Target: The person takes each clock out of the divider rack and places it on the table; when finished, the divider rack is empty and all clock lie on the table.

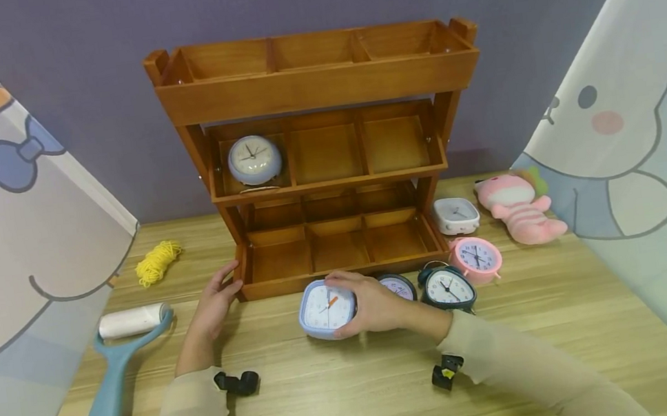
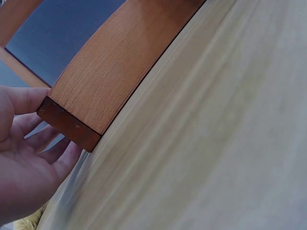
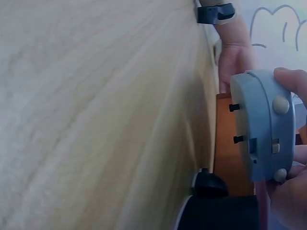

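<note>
My right hand (image 1: 379, 305) grips a light-blue square alarm clock (image 1: 319, 307) by its top and bottom edges, in front of the shelf. In the right wrist view the back of this alarm clock (image 3: 259, 124) shows its knobs and feet, raised off the table. My left hand (image 1: 211, 307) holds the lower left corner of the brown wooden shelf (image 1: 319, 88). The left wrist view has the fingers around the end of the shelf's bottom board (image 2: 110, 72). A round blue alarm clock (image 1: 254, 161) sits in the middle tier's left compartment.
Right of the held clock stand a dark round clock (image 1: 398, 288), partly hidden, a dark-green alarm clock (image 1: 448, 287), a pink one (image 1: 477, 258) and a white one (image 1: 456, 215). A pink plush toy (image 1: 517, 207) lies beyond. Yellow string (image 1: 158, 263) and a lint roller (image 1: 119, 373) lie left.
</note>
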Tool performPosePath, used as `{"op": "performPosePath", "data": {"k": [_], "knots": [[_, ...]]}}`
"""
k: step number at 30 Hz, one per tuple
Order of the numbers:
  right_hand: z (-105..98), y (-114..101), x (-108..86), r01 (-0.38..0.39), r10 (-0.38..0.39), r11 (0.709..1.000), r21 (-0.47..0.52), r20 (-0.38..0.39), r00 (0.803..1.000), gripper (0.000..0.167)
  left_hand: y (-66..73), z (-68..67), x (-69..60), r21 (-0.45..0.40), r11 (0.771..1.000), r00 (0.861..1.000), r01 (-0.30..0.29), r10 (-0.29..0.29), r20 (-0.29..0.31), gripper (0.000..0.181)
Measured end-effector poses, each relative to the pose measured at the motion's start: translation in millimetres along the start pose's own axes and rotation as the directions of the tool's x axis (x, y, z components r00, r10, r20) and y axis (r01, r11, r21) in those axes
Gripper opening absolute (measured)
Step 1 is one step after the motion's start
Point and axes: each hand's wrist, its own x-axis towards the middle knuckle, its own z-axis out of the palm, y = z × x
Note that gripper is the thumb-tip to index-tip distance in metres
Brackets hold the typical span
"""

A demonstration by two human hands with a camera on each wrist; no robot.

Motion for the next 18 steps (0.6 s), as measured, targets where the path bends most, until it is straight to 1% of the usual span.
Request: {"op": "performPosePath", "data": {"k": [7, 15, 18], "knots": [[5.7, 5.7, 2.6, -0.048, 0.049, 0.998, -0.041, 0.037, 0.998, 0.092, 0.4, 0.7, -0.7, 0.002, 1.000, 1.000, 0.006, -0.006, 0.001, 0.052], [5.9, 11.8, 7.7, -0.031, 0.036, 0.995, -0.094, 0.051, 0.998, 0.092, 1.1, 0.7, -0.6, -0.002, 1.000, 1.000, 0.009, -0.009, -0.002, 0.051], [4.7, 12.5, 9.2, -0.045, 0.051, 0.994, -0.097, 0.064, 0.997, 0.092, 1.4, 0.5, -0.7, 0.000, 1.000, 1.000, 0.007, -0.007, -0.002, 0.052]]}}
